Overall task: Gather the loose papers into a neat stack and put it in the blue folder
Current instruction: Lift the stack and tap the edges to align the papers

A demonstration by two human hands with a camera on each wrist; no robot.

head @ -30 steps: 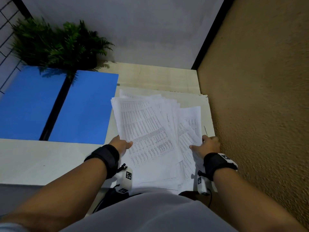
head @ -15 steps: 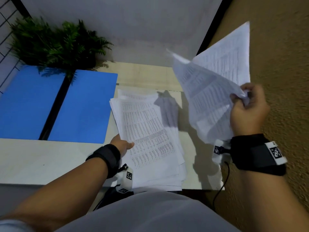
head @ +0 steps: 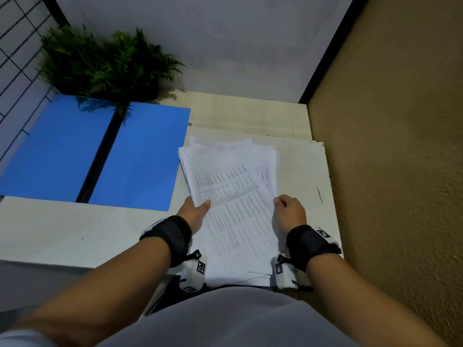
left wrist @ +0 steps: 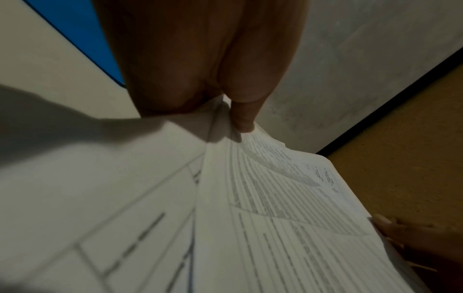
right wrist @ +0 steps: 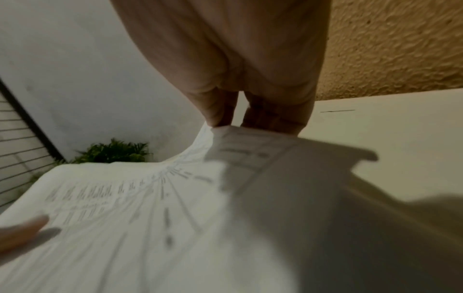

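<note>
Nearest, at the bottom of the head view, pale clothing (head: pixel 225 319) and two forearms with black wrist straps (head: pixel 172 236). Just beyond, at lower centre, a stack of printed papers (head: pixel 233 196) flat on the pale desk (head: pixel 62 234), near edge overhanging the desk's front, far edges fanned and uneven. Left hand (head: pixel 194 212) on the stack's left edge, thumb laid across the top sheet, fingers tucked under the edge: pinching the papers; same pinch plain in the left wrist view, thumb (left wrist: pixel 241 117) pressed on the sheets' edge. Right hand (head: pixel 289 212) at the stack's right edge, knuckles up, fingers curled; in the right wrist view, fingers (right wrist: pixel 273 117) bent round the paper edge, gripping it, picture blurred. Left of the papers, at middle left of the head view, the blue folder (head: pixel 140 159) open and flat, two blue panels split by a dark spine, its right panel just beside the stack, apart from it. Farther, upper left, a green fern (head: pixel 100 63) overhanging the folder's top edge, with a wire grid (head: pixel 17 46) at the frame's left border. Farthest, a grey wall (head: pixel 225 33) across the top; a rough tan wall (head: pixel 400 146) filling the right side.
</note>
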